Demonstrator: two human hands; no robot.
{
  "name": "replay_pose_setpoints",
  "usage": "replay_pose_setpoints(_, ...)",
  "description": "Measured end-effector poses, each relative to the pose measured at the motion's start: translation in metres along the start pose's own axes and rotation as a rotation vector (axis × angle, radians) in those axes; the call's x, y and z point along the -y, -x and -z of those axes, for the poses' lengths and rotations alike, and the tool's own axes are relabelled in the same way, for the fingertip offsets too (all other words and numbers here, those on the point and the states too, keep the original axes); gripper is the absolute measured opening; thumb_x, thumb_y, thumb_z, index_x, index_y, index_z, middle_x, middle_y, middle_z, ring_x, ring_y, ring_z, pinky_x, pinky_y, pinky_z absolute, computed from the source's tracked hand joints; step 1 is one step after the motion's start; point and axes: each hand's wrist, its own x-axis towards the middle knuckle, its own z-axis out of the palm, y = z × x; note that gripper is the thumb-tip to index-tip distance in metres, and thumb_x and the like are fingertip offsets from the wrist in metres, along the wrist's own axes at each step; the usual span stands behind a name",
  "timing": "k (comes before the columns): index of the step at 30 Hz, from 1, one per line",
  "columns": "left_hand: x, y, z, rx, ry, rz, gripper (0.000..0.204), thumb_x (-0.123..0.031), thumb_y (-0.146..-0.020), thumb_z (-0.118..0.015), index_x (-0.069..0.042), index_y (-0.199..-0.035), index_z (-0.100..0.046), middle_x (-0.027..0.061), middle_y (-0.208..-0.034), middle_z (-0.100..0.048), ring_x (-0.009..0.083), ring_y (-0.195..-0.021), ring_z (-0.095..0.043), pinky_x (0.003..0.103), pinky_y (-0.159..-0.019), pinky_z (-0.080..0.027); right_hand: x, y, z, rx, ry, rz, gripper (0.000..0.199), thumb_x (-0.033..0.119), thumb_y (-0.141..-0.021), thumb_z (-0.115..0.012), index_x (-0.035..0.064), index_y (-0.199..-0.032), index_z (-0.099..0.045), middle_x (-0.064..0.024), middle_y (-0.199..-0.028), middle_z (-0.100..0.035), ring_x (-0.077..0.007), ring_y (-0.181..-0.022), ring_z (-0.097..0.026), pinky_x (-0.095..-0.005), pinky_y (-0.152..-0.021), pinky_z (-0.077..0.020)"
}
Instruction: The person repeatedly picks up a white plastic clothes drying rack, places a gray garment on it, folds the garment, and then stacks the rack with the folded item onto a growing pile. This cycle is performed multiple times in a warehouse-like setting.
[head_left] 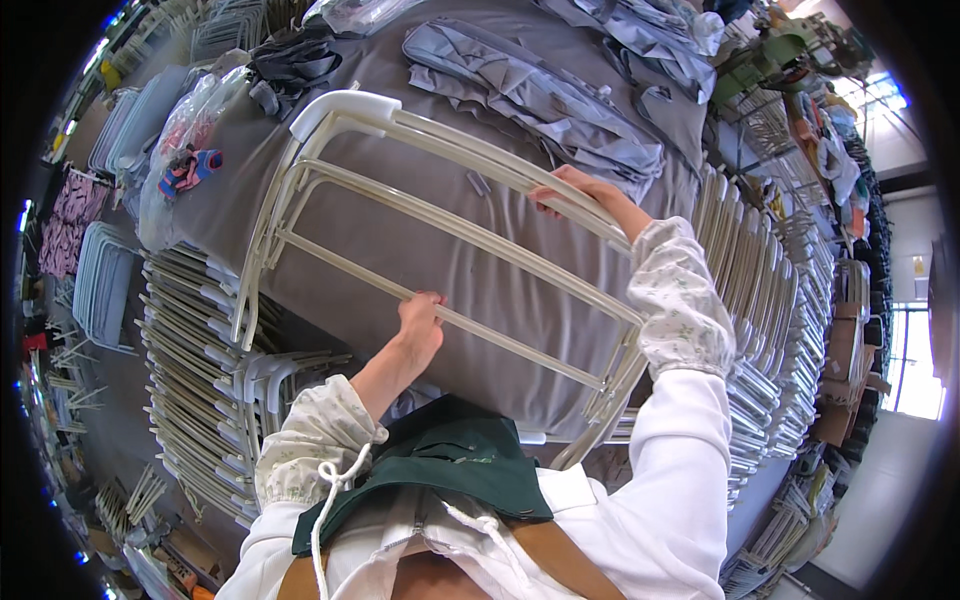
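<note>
Both my hands are on a cream metal tube frame, which is held tilted over a large grey cloth surface. My left hand is closed round its near crossbar, left of the bar's middle. Farther off and to the right, my right hand wraps round the far double tube. A white plastic corner piece caps the frame's far left corner. Beneath the frame the grey cloth shows between the tubes, with shallow folds in it.
Folded grey fabric pieces lie at the back. Many similar tube frames are stacked at left and stand in rows at right. A clear plastic bag and a dark cloth bundle lie at far left. Cardboard boxes stand at far right.
</note>
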Motion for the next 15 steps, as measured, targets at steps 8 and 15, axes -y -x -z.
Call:
replay_pose_setpoints(8, -0.105, 0.003, -0.030, 0.490, -1.180, 0.295, 0.030, -0.026, -0.097, -0.058, 0.004, -0.094, -0.061, 0.0138, -0.079, -0.071, 0.0239, -0.070, -0.071, 0.032, -0.067, -0.056, 0.003, -0.084, 0.076, -0.811, 0.579, 0.625, 0.021, 0.025, -0.078, -0.074, 0.0103, -0.093, -0.075, -0.0066, -0.092, -0.072, -0.0298, -0.083, -0.067, -0.0366, -0.071, -0.0518)
replay_pose_setpoints(15, -0.199, -0.117, -0.268, 0.928, -1.130, -1.259, 0.020, -0.003, -0.082, -0.064, -0.006, -0.102, -0.065, 0.0083, -0.100, -0.068, 0.0188, -0.083, -0.066, 0.035, -0.075, -0.054, -0.013, -0.097, 0.130, -0.866, 0.995, 0.438, 0.011, 0.019, -0.074, -0.071, 0.0129, -0.083, -0.071, -0.0035, -0.092, -0.065, -0.0241, -0.106, -0.055, -0.0378, -0.089, -0.0423)
